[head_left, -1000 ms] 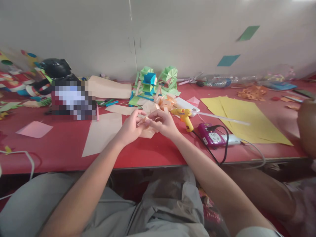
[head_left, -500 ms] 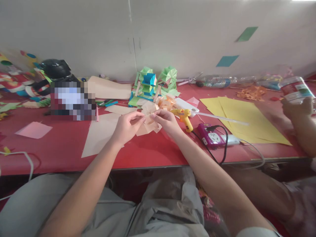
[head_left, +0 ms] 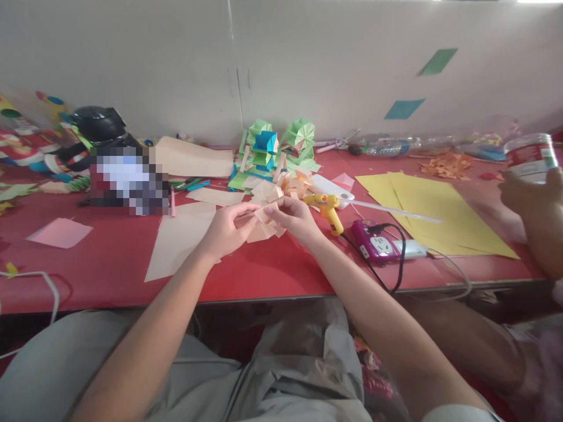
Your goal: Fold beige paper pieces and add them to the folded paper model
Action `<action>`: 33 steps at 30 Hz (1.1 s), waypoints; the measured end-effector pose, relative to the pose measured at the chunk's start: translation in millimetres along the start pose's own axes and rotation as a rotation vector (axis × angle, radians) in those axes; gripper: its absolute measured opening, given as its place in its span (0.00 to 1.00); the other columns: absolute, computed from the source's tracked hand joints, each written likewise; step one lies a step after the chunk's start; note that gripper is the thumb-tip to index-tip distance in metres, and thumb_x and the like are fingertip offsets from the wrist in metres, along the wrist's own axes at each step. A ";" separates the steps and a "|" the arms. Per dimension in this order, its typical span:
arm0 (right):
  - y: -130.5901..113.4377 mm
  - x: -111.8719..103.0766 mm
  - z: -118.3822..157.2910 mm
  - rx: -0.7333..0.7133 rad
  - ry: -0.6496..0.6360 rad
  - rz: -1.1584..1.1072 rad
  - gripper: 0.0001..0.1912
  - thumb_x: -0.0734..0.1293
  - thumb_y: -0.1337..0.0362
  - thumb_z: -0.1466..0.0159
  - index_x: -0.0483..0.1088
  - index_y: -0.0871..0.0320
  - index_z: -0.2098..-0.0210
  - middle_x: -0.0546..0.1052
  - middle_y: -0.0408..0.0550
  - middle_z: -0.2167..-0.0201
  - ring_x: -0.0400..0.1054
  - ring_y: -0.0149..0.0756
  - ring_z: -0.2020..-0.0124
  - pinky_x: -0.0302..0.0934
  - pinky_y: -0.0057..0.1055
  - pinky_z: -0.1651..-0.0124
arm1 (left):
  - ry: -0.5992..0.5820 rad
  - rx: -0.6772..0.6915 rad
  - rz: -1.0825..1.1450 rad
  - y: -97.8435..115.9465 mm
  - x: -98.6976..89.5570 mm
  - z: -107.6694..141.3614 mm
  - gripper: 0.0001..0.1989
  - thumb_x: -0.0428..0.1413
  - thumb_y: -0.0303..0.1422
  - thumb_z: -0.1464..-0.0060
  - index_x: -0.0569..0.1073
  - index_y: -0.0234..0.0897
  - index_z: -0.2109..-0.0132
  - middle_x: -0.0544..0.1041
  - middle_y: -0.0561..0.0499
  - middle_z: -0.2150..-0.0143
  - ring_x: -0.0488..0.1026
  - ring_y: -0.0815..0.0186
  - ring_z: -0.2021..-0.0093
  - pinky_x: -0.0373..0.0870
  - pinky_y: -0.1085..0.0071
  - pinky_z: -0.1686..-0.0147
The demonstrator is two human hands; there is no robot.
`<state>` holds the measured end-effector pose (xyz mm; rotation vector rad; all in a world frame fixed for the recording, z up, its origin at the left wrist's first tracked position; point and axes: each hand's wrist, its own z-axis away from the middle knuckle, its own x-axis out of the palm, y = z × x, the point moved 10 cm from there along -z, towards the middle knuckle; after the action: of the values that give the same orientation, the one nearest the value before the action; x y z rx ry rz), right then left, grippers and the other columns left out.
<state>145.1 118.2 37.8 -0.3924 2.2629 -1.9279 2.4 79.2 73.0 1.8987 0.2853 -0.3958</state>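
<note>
My left hand (head_left: 231, 227) and my right hand (head_left: 297, 220) meet above the red table (head_left: 264, 275), both closed on a small piece of cream paper (head_left: 266, 213) between their fingertips. Under and behind my fingers lie more cream paper pieces (head_left: 260, 233), partly hidden. Orange folded paper (head_left: 297, 185) sits just behind my right hand. A yellow glue gun (head_left: 328, 212) with a long clear stick rests to the right of it. Green and blue folded paper shapes (head_left: 265, 147) stand at the back.
A purple power strip (head_left: 379, 243) with cables and yellow sheets (head_left: 433, 217) lie to the right. At the far right another person's hand (head_left: 532, 205) is at a plastic jar (head_left: 530, 157). Cream sheets (head_left: 176, 240) and a black object (head_left: 99, 123) are on the left.
The small cream paper between my fingers has turned and shows a flatter face. At the far right, the other person's hand and the jar have shifted slightly.
</note>
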 end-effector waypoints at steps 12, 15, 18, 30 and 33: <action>1.7 1.8 -0.2 0.016 -0.013 0.005 0.22 0.75 0.47 0.47 0.69 0.59 0.70 0.77 0.46 0.73 0.69 0.30 0.74 0.61 0.27 0.73 | 0.023 -0.010 0.014 -1.3 2.1 -0.1 0.12 0.61 0.39 0.45 0.80 0.40 0.55 0.82 0.46 0.56 0.79 0.55 0.54 0.74 0.64 0.53; 2.0 2.4 -0.6 0.018 -0.016 -0.002 0.22 0.76 0.47 0.48 0.70 0.59 0.70 0.77 0.46 0.73 0.68 0.29 0.74 0.60 0.26 0.74 | 0.061 -0.010 0.014 -0.8 1.4 0.4 0.11 0.61 0.40 0.45 0.80 0.40 0.58 0.83 0.46 0.59 0.79 0.56 0.56 0.74 0.64 0.54; 2.7 4.0 -1.1 0.024 -0.028 -0.024 0.23 0.76 0.47 0.49 0.70 0.59 0.70 0.77 0.46 0.74 0.67 0.29 0.75 0.59 0.26 0.74 | 0.085 -0.011 0.042 -1.2 1.2 0.6 0.10 0.61 0.39 0.45 0.80 0.40 0.60 0.83 0.47 0.60 0.79 0.57 0.58 0.75 0.64 0.54; 8.4 -3.0 -6.2 -0.002 0.009 -0.083 0.20 0.74 0.47 0.45 0.73 0.58 0.68 0.77 0.44 0.73 0.69 0.29 0.74 0.63 0.27 0.70 | 0.094 0.000 0.037 -4.4 -2.3 -0.7 0.09 0.60 0.37 0.44 0.81 0.39 0.60 0.83 0.47 0.60 0.80 0.58 0.58 0.76 0.65 0.55; 11.0 -2.9 -7.1 0.005 0.004 -0.099 0.20 0.74 0.47 0.46 0.73 0.58 0.69 0.78 0.45 0.71 0.71 0.31 0.71 0.64 0.29 0.67 | 0.087 0.000 0.030 -4.7 -2.6 -1.3 0.09 0.60 0.36 0.45 0.81 0.38 0.60 0.83 0.47 0.60 0.80 0.58 0.59 0.77 0.66 0.56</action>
<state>144.8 127.4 28.0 -0.5099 2.2811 -1.9826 -1.7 82.0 70.4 1.9207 0.3138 -0.2932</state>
